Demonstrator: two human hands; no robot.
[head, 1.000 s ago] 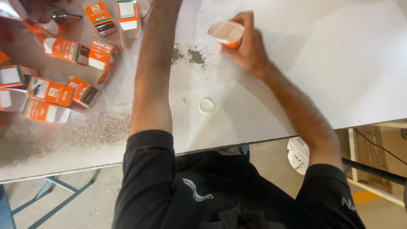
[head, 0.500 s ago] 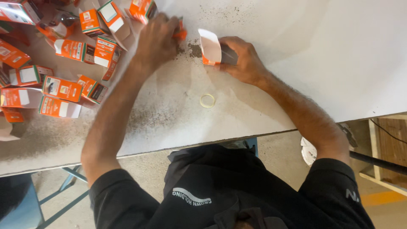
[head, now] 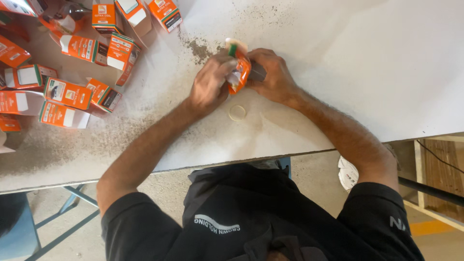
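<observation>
**Both hands closed on a small orange carton at the far middle of the desk**

The left hand (head: 209,84) and the right hand (head: 273,77) met over one small orange carton (head: 239,72), which sat between them toward the far edge of the white desk (head: 377,72), roughly midway along it. The left fingers were curled tight around the carton's left side, and the right fingers gripped its right side together with a dark part (head: 257,72) that showed there; what that dark part was could not be told. The carton's pale flap (head: 235,44) stood open at the top, with a bit of green just below it.

A small pale ring (head: 237,112) lay flat on the desk just nearer the person than the two hands, touching neither. A patch of dark grit (head: 198,48) was scattered on the surface beyond the left hand, thinning toward the near left edge.

At the far left corner a loose heap of orange cartons (head: 72,72) lay on their sides and at odd angles, well apart from the hands. The person wore a black shirt (head: 241,217), and both bare forearms reached in from the near edge.
</observation>
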